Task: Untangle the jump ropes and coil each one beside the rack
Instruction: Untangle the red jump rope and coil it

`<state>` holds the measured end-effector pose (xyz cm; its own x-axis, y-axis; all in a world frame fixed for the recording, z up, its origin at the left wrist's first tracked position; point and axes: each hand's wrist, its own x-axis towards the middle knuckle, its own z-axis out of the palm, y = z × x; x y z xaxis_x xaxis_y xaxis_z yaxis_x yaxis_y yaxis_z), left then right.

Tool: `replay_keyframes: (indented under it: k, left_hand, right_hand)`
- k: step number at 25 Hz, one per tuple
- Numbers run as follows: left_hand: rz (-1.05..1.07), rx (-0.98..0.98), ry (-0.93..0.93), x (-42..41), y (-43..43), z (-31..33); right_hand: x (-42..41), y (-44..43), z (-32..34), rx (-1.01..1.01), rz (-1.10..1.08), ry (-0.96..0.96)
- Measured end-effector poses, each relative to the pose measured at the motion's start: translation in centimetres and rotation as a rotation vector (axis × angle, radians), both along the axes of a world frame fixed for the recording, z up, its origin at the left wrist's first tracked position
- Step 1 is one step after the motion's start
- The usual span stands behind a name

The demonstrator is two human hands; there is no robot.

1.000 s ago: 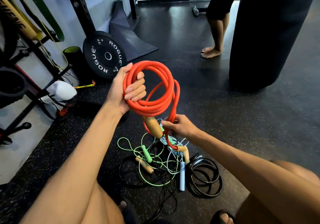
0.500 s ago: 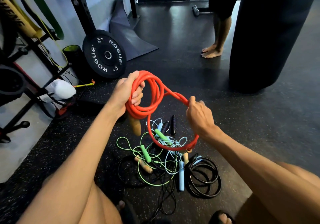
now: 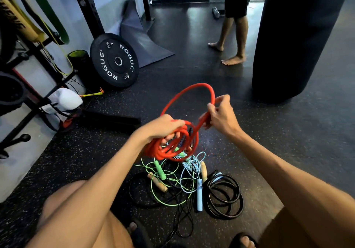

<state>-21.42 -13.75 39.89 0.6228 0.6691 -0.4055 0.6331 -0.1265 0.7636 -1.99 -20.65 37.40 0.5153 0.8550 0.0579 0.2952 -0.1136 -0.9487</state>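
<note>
A thick red jump rope (image 3: 169,148) hangs in several coils from my left hand (image 3: 163,126), which grips the bundle from above. My right hand (image 3: 221,113) pinches a free strand of the same rope and holds one wide loop (image 3: 194,87) arched up between both hands. Below them on the floor lies a tangle: a thin green rope (image 3: 153,190) with a green handle (image 3: 159,170), a light blue rope with a blue handle (image 3: 199,195), wooden handles (image 3: 160,185), and a coiled black rope (image 3: 224,196). The rack (image 3: 25,98) stands at the left.
A black weight plate (image 3: 114,60) leans against the wall by the rack, with a white bag (image 3: 64,100) and a dark mat (image 3: 111,120) nearby. A heavy punching bag (image 3: 294,36) hangs at the right. Another person's bare legs (image 3: 233,42) stand beyond.
My left hand has turned over and lowered the red coils toward the pile. My right hand has lifted its strand up and away, raising a new wide loop. The person in the back has stepped.
</note>
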Motion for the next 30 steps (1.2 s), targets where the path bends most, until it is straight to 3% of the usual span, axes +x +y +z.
replay_keyframes:
  k: [2,4,7,9,13,17,21,23,26,28,30]
  left_hand:
    - [0.04,0.062,0.096,0.3,0.0,-0.9]
    - [0.102,0.142,0.17,0.1,0.8,-1.3]
    - [0.172,0.301,0.336,-1.1,2.8,-1.7]
    - [0.24,0.3,0.327,-1.9,3.9,-1.5]
    - [0.339,-0.008,-0.039,-3.7,5.4,0.6]
    - [0.171,-0.276,-0.374,-5.9,6.3,3.0]
    - [0.022,-0.47,-0.583,-5.9,5.5,3.9]
    - [-0.023,-0.553,-0.658,-5.1,4.8,4.0]
    - [-0.071,-0.614,-0.761,-3.8,4.0,4.1]
    - [-0.058,-0.628,-0.837,-3.1,3.7,4.0]
    - [-0.022,-0.655,-0.926,-2.7,3.6,3.9]
  right_hand:
    - [0.3,-0.1,0.9,0.072,-0.038,0.083]
    - [1.0,-0.2,1.4,0.136,-0.133,0.044]
    - [2.3,-0.6,2.2,0.179,-0.245,-0.079]
    - [3.1,-1.1,2.1,0.129,-0.256,-0.24]
    - [3.5,-1.9,0.2,-0.234,-0.177,-0.519]
    - [4.1,-2.8,-1.2,-0.572,-0.027,-0.685]
    - [5.2,-3.6,-1.8,-0.814,0.038,-0.804]
    - [5.0,-2.9,-2.0,-0.613,0.047,-0.717]
    - [3.0,-1.9,-0.6,-0.189,0.141,-0.16]
    - [1.3,-1.7,-0.2,-0.181,0.25,0.178]
    - [0.1,-1.8,-0.7,-0.279,0.344,0.258]
